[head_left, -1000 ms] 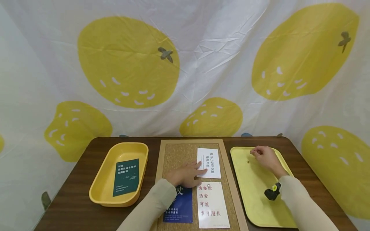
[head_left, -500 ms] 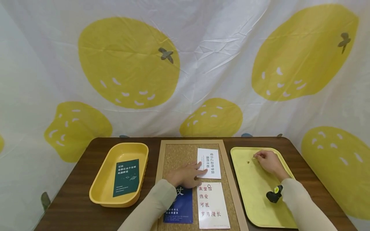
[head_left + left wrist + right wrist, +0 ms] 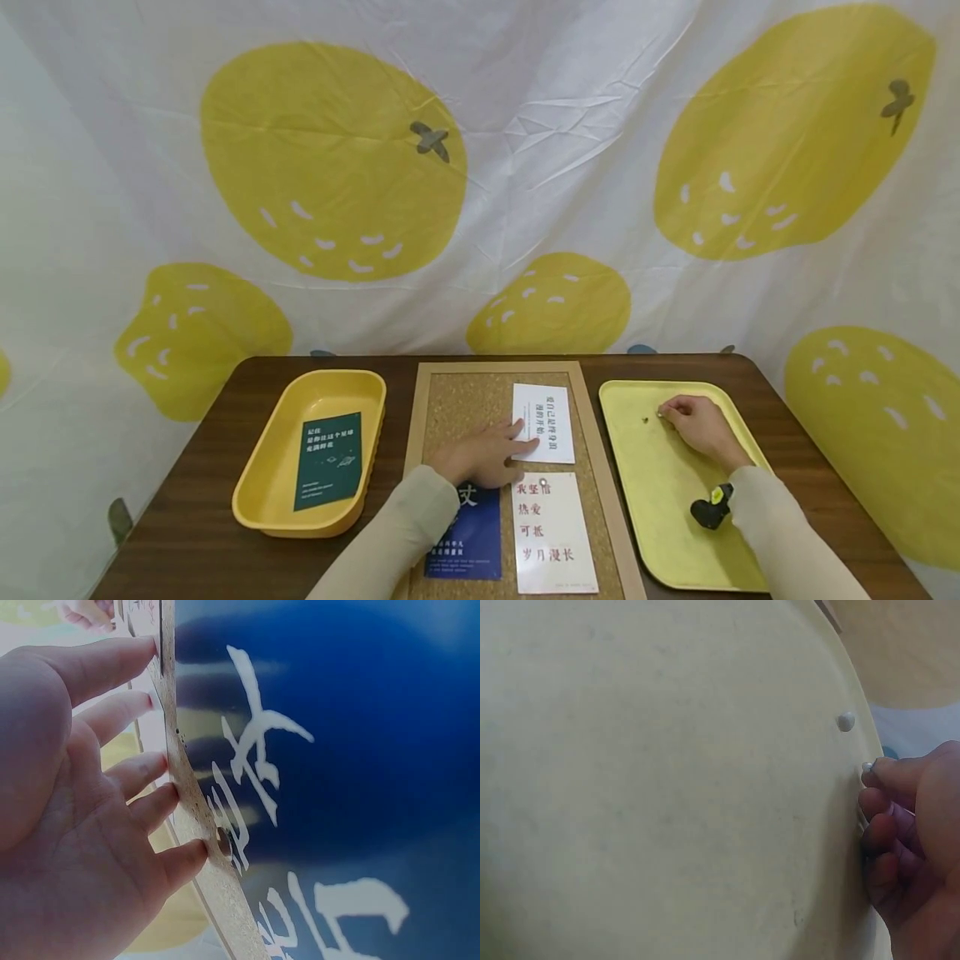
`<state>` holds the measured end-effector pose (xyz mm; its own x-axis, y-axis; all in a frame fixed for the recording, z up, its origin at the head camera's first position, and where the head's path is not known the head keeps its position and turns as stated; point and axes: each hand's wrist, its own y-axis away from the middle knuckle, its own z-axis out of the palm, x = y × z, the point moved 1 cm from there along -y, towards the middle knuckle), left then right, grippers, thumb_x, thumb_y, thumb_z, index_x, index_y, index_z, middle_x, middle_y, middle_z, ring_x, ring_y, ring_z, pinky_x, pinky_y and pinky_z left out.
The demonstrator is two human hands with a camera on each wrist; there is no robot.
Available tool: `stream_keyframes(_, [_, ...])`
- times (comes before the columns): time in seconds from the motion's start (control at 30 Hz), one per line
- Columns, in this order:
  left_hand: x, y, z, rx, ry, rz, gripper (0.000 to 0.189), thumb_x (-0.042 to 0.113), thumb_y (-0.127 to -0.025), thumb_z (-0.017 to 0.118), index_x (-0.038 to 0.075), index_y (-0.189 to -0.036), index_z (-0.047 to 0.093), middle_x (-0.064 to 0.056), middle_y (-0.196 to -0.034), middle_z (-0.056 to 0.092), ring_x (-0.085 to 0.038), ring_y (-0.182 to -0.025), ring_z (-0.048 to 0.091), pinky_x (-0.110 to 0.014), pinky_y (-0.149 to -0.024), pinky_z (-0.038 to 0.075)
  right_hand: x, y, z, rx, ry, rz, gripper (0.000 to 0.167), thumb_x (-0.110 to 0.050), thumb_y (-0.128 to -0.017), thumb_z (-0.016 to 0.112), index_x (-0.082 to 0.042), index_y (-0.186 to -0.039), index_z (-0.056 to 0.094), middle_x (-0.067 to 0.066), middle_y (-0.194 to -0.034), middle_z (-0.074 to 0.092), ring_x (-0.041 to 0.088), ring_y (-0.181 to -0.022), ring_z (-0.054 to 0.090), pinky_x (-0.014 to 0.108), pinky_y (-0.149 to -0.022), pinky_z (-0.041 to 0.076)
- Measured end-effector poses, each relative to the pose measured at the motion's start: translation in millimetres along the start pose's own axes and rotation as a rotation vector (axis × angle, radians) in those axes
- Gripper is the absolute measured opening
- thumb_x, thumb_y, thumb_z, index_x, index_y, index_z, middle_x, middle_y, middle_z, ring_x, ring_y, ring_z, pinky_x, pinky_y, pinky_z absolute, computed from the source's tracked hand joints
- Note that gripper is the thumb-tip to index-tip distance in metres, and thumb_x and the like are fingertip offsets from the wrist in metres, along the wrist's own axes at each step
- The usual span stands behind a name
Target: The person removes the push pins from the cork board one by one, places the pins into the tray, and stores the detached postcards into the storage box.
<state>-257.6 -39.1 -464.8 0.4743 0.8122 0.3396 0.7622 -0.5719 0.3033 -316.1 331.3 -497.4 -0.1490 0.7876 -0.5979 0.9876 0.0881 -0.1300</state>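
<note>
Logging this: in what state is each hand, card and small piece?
White card with dark lettering: flat on wood-framed cork board
Left hand: fingers spread, partly over that card
White card with red lettering: flat on board, pale stud near top
Blue rectangular card: flat on board, partly hidden
Green rectangular card: lying in yellow plastic tub
Right hand: pinching small white piece
Pale round piece: on yellow rectangular tray

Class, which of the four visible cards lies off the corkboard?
The green card, in the orange-yellow tub; the blue card and both white cards lie on the corkboard.
</note>
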Motion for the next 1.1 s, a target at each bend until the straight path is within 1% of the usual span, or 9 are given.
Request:
stream_keyframes(0.3, [0.4,1.1,-0.3,0.001,0.002,-0.002,0.058,0.034,-0.099,0.057,0.034,-0.153,0.036,0.000,-0.165,0.020,-0.021,-0.153,0.013,-0.046,-0.123,0.016,1.4,-0.8,2.1,-0.002,-0.006,0.008,0.019,-0.012,-0.098,0.060,0.002,-0.098,0.073,0.007,-0.082,0.071,0.010,-0.067,0.053,0.023,-0.056,0.042])
stream_keyframes(0.47, [1.0,1.6,-0.5,0.000,0.010,0.001,0.058,0.034,-0.099,0.057,0.034,-0.154,0.036,0.000,-0.165,0.020,-0.021,-0.153,0.012,-0.047,-0.123,0.015,2.7,-1.6,2.6,-0.002,-0.013,0.005,0.019,-0.012,-0.098,0.059,0.001,-0.098,0.073,0.009,-0.085,0.072,0.008,-0.068,0.054,0.023,-0.057,0.044])
stream_keyframes(0.6, [0.8,1.0,-0.4,0.000,0.007,-0.001,0.058,0.034,-0.099,0.056,0.034,-0.154,0.036,0.000,-0.165,0.020,-0.021,-0.153,0.012,-0.047,-0.123,0.014,2.7,-1.8,2.5,0.000,-0.011,-0.003,0.018,-0.011,-0.098,0.059,0.000,-0.098,0.073,0.009,-0.087,0.072,0.009,-0.069,0.054,0.023,-0.059,0.043])
stream_keyframes(0.8, [0.2,0.2,0.5,-0.001,-0.008,-0.005,0.058,0.036,-0.100,0.056,0.034,-0.154,0.035,0.000,-0.165,0.020,-0.020,-0.153,0.013,-0.046,-0.123,0.013,1.2,-1.0,1.8,-0.008,-0.018,0.001,0.018,-0.010,-0.098,0.058,0.000,-0.098,0.072,0.008,-0.084,0.071,0.011,-0.067,0.052,0.024,-0.057,0.041])
stream_keyframes(1.1, [-0.4,-0.1,1.0,-0.002,0.001,-0.001,0.058,0.035,-0.100,0.056,0.034,-0.154,0.035,0.000,-0.165,0.020,-0.020,-0.153,0.012,-0.047,-0.123,0.012,0.5,-0.7,0.9,-0.010,-0.010,-0.006,0.018,-0.011,-0.099,0.058,-0.001,-0.099,0.073,0.009,-0.087,0.072,0.012,-0.071,0.054,0.024,-0.060,0.043])
